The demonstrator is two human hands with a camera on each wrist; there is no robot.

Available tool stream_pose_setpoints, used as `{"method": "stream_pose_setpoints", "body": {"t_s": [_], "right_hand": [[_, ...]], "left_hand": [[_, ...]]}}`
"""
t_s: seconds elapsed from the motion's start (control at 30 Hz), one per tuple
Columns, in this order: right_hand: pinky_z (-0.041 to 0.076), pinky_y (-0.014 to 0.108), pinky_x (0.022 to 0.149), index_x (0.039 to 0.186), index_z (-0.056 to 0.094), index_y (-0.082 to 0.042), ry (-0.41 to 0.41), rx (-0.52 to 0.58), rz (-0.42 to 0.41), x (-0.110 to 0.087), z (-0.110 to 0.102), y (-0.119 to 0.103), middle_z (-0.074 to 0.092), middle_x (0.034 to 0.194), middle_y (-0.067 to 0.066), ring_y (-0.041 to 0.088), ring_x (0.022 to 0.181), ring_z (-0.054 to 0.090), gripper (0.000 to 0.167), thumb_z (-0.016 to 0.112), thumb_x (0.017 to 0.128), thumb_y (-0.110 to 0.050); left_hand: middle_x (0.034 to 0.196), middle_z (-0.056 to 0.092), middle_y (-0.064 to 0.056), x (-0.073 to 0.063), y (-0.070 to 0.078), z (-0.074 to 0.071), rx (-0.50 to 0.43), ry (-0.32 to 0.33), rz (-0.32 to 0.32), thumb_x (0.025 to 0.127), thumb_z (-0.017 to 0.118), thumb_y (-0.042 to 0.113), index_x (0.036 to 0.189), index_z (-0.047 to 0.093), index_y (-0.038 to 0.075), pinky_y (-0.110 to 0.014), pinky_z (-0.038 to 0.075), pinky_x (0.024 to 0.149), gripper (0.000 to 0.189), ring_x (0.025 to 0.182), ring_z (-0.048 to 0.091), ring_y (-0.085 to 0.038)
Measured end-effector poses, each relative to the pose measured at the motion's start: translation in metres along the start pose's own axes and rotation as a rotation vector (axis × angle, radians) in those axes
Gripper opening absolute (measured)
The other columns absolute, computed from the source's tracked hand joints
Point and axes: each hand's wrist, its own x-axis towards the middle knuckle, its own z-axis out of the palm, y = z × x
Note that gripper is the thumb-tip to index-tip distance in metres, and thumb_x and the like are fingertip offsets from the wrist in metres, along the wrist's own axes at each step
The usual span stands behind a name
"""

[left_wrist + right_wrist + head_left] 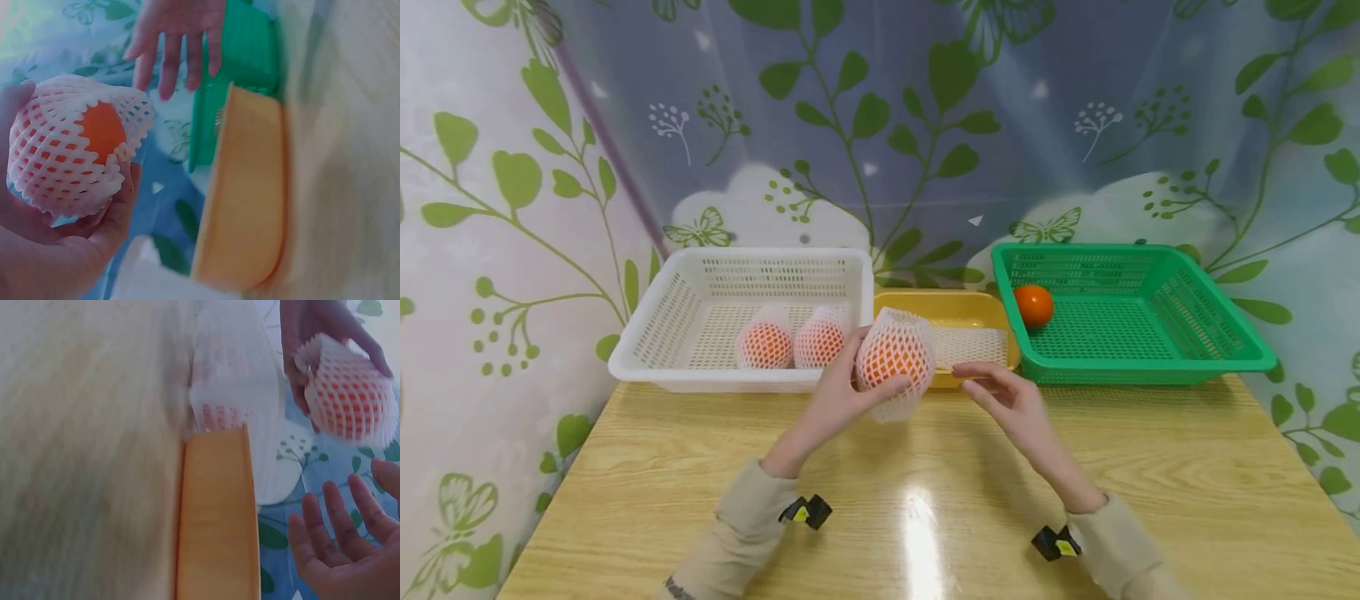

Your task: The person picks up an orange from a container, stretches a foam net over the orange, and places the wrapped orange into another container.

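Note:
My left hand [841, 390] grips an orange fruit in a white foam net sleeve [895, 360], raised in front of the yellow tray [951, 379]. Through an opening in the sleeve, bare orange skin [102, 132] shows in the left wrist view. To the right of it, my right hand [1011, 408] holds nothing, its fingers loosely spread and apart from the fruit. Flat foam net sleeves [972, 347] lie in the yellow tray behind the hands. The right wrist view has the right palm [356, 565] turned toward the netted fruit.
On the left stands a white basket [647, 350] with two netted fruits [765, 343] inside. A green basket [1150, 367] on the right has one bare orange fruit [1034, 307] at its left wall. All three containers stand along the back of the wooden table [700, 450], against a leaf-patterned curtain [910, 167].

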Motion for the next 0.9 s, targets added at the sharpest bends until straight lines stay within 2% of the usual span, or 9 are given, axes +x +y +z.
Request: {"method": "stream_pose_setpoints", "body": {"t_s": [0.1, 0.17, 0.4, 0.53, 0.63, 0.77, 0.83, 0.9], "right_hand": [[0.054, 0.020, 0.093, 0.122, 0.068, 0.001, 0.040, -0.016, -0.014, 0.004, -0.011, -0.001, 0.068, 0.122, 0.017, 0.018, 0.108, 0.067, 0.025, 0.063, 0.101, -0.012], [0.055, 0.021, 0.092, 0.120, 0.068, 0.001, 0.056, -0.032, -0.022, 0.006, -0.017, -0.002, 0.069, 0.119, 0.016, 0.017, 0.106, 0.068, 0.024, 0.063, 0.102, -0.014], [0.056, 0.021, 0.088, 0.120, 0.069, 0.000, 0.089, -0.080, -0.048, 0.011, -0.036, -0.006, 0.070, 0.118, 0.011, 0.011, 0.101, 0.067, 0.024, 0.059, 0.104, -0.016], [0.056, 0.020, 0.088, 0.121, 0.068, 0.000, 0.121, -0.094, -0.046, 0.015, -0.048, -0.007, 0.071, 0.118, 0.005, 0.013, 0.105, 0.067, 0.026, 0.059, 0.104, -0.018], [0.056, 0.020, 0.088, 0.122, 0.067, 0.000, 0.140, -0.114, -0.043, 0.017, -0.056, -0.007, 0.071, 0.117, 0.000, 0.012, 0.104, 0.068, 0.028, 0.058, 0.105, -0.020], [0.056, 0.021, 0.087, 0.125, 0.066, 0.000, 0.143, -0.156, -0.025, 0.020, -0.068, -0.004, 0.070, 0.119, 0.004, 0.009, 0.101, 0.067, 0.031, 0.058, 0.105, -0.022], [0.056, 0.020, 0.085, 0.126, 0.065, 0.000, 0.142, -0.174, -0.014, 0.022, -0.072, -0.002, 0.069, 0.119, 0.006, 0.012, 0.101, 0.067, 0.033, 0.058, 0.105, -0.023], [0.056, 0.020, 0.084, 0.127, 0.065, 0.001, 0.145, -0.184, -0.006, 0.024, -0.076, -0.001, 0.069, 0.120, 0.007, 0.015, 0.101, 0.067, 0.034, 0.058, 0.105, -0.024]], "left_hand": [[0.138, 0.052, -0.016, 0.000, 0.005, -0.015, -0.007, 0.048, -0.008, 0.091, 0.077, 0.030, 0.151, 0.035, 0.014, -0.043, 0.057, 0.093, 0.075, 0.121, 0.060, -0.033], [0.138, 0.050, -0.017, 0.000, 0.007, -0.029, -0.011, 0.099, -0.018, 0.092, 0.075, 0.031, 0.151, 0.033, 0.014, -0.044, 0.057, 0.093, 0.075, 0.121, 0.059, -0.033], [0.135, 0.052, -0.016, 0.002, 0.008, -0.085, 0.142, 0.345, -0.062, 0.094, 0.071, 0.041, 0.150, 0.029, 0.014, -0.042, 0.056, 0.089, 0.076, 0.117, 0.058, -0.029], [0.134, 0.054, -0.019, 0.000, 0.002, -0.117, 0.233, 0.445, -0.115, 0.094, 0.069, 0.046, 0.152, 0.025, 0.012, -0.044, 0.055, 0.090, 0.079, 0.117, 0.059, -0.031], [0.135, 0.054, -0.023, -0.002, -0.004, -0.139, 0.339, 0.474, -0.213, 0.093, 0.066, 0.057, 0.154, 0.022, 0.009, -0.048, 0.052, 0.092, 0.089, 0.118, 0.058, -0.035], [0.130, 0.056, -0.029, -0.003, -0.013, -0.162, 0.495, 0.451, -0.335, 0.091, 0.062, 0.066, 0.153, 0.020, 0.001, -0.044, 0.050, 0.081, 0.099, 0.108, 0.059, -0.039], [0.128, 0.056, -0.031, -0.004, -0.016, -0.171, 0.542, 0.454, -0.371, 0.091, 0.062, 0.065, 0.152, 0.020, -0.003, -0.043, 0.049, 0.077, 0.100, 0.104, 0.059, -0.040], [0.131, 0.054, -0.034, -0.005, -0.017, -0.178, 0.550, 0.470, -0.403, 0.092, 0.061, 0.063, 0.152, 0.018, -0.005, -0.047, 0.050, 0.081, 0.101, 0.108, 0.058, -0.043]]}}
